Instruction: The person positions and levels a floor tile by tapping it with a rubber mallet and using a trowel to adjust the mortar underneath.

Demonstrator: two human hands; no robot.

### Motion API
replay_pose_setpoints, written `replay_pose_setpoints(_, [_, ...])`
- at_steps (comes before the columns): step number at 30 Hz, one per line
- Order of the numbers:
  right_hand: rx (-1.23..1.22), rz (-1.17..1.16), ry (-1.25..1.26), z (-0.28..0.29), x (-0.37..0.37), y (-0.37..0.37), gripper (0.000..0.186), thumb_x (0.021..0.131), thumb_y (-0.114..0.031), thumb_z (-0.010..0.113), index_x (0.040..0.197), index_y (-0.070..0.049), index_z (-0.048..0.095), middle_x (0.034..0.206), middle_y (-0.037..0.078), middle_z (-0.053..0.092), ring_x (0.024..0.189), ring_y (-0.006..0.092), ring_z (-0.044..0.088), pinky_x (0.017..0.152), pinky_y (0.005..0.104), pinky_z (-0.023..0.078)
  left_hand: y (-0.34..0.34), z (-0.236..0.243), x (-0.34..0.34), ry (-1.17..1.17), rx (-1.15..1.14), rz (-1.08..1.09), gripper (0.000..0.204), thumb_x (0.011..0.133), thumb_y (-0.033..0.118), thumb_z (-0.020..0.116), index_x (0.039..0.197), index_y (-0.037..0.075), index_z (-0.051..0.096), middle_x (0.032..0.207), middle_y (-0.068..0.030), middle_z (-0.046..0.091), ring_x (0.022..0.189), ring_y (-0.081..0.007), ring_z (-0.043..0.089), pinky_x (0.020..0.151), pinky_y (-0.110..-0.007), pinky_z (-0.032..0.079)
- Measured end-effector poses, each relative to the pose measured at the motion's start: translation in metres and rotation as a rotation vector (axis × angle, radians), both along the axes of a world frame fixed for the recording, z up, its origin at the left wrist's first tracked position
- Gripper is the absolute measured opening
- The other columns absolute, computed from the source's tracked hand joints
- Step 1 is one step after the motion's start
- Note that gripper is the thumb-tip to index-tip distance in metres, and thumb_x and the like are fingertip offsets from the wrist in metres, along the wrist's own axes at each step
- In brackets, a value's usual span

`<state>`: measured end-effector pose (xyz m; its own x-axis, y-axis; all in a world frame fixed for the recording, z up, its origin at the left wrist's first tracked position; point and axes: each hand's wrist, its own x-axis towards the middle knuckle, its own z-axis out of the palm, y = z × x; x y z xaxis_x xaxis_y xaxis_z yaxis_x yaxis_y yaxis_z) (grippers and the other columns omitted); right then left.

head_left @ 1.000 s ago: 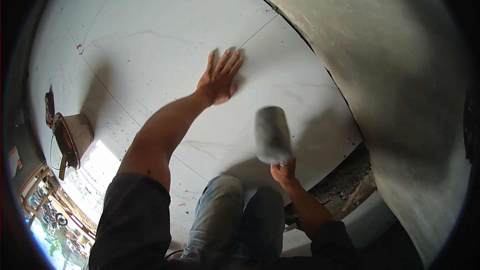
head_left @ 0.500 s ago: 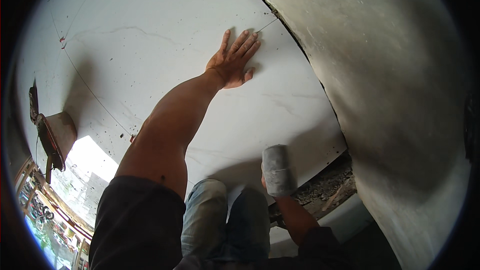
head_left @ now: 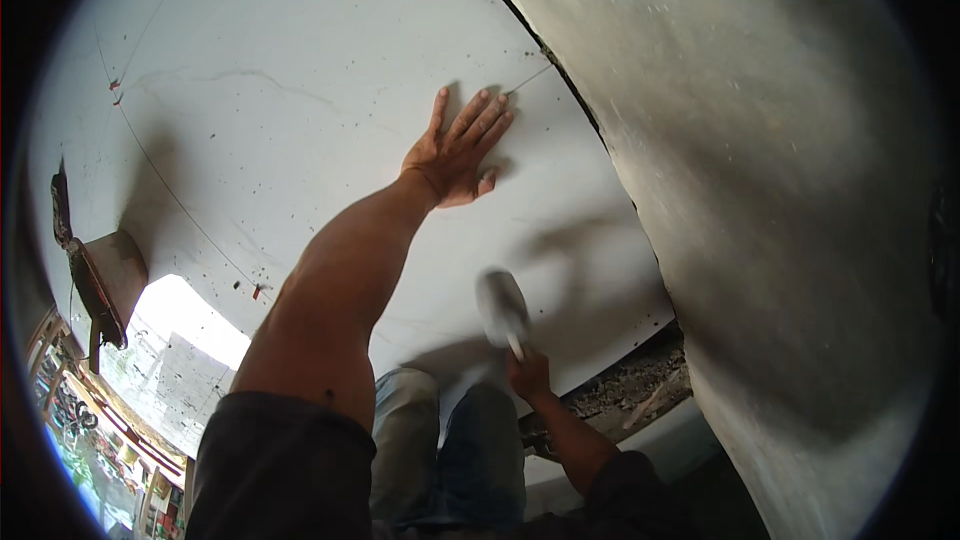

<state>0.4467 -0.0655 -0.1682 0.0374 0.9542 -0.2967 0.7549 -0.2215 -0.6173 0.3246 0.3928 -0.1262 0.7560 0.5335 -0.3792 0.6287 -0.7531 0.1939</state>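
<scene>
My left hand (head_left: 455, 153) lies flat with fingers spread on a large white marbled tile (head_left: 400, 270), close to a thin joint line near the wall. My right hand (head_left: 528, 374) grips the short handle of a grey mallet (head_left: 502, 307), whose head is smeared by motion and hangs above the tile near my knees. A shadow of the mallet and arm falls on the tile to the right of its head.
A plastered wall (head_left: 760, 140) rises along the right, with a dark gap at its foot. Rough mortar (head_left: 630, 380) shows past the tile's near right edge. A dirty bucket-like container (head_left: 115, 270) stands at left. Small red pieces (head_left: 257, 292) sit along a joint.
The mallet has swung left and its head has turned, so its handle and my right hand now show. My left hand stays flat on the tile; the view has shifted slightly.
</scene>
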Motion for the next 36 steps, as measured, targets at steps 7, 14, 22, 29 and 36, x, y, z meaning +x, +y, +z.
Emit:
replay_pose_setpoints(7, [-0.285,-0.288,0.07,0.053,-0.008,0.045,0.014,0.077,-0.016,0.06,0.085,-0.004,0.062,0.072,0.019,0.061,0.067,0.0395,0.061,0.057,0.0446,0.05,-0.003,-0.003,-0.011,-0.009,-0.037,0.002,0.076,0.089,0.049,0.037,0.15,0.016,0.006,0.157,-0.0034,0.001,0.145,-0.0211,-0.004,0.113,-0.058,-0.005])
replay_pose_setpoints(14, [-0.308,-0.341,-0.097,0.048,-0.026,0.04,0.028,0.078,-0.027,0.061,0.093,-0.003,0.058,0.081,0.019,0.06,0.075,0.0401,0.061,0.067,0.0484,0.05,-0.009,0.008,0.027,0.105,0.113,0.01,0.075,0.091,0.046,0.04,0.15,0.012,0.008,0.157,-0.006,0.005,0.145,-0.0232,0.001,0.113,-0.057,-0.001])
replay_pose_setpoints(22, [0.027,-0.69,-0.095,0.084,-0.002,0.007,0.045,0.084,-0.035,0.061,0.111,0.0,0.051,0.109,0.022,0.051,0.104,0.0388,0.051,0.092,0.0468,0.04,-0.006,-0.043,0.031,-0.391,0.525,0.025,0.065,0.094,0.048,0.034,0.15,0.021,0.015,0.157,-0.0016,0.013,0.144,-0.0204,0.01,0.115,-0.05,0.006])
replay_pose_setpoints(29, [-0.898,-1.66,-0.494,0.092,0.001,-0.215,0.05,0.084,-0.031,0.061,0.121,-0.002,0.045,0.119,0.027,0.047,0.118,0.0416,0.044,0.099,0.0487,0.037,-0.075,-0.06,0.028,-0.388,0.494,0.104,0.07,0.093,0.054,0.033,0.15,0.019,0.013,0.156,-0.0086,0.012,0.144,-0.0267,0.009,0.114,-0.052,0.007])
replay_pose_setpoints(36, [-1.165,-1.888,-0.245,0.105,-0.071,-0.319,0.058,0.079,-0.03,0.062,0.126,-0.003,0.04,0.124,0.026,0.044,0.118,0.0428,0.045,0.096,0.0518,0.04,-0.105,-0.052,0.008,-0.249,0.46,0.15,0.072,0.092,0.061,0.03,0.151,0.024,0.01,0.157,-0.0081,0.009,0.144,-0.0292,0.007,0.111,-0.059,0.004])
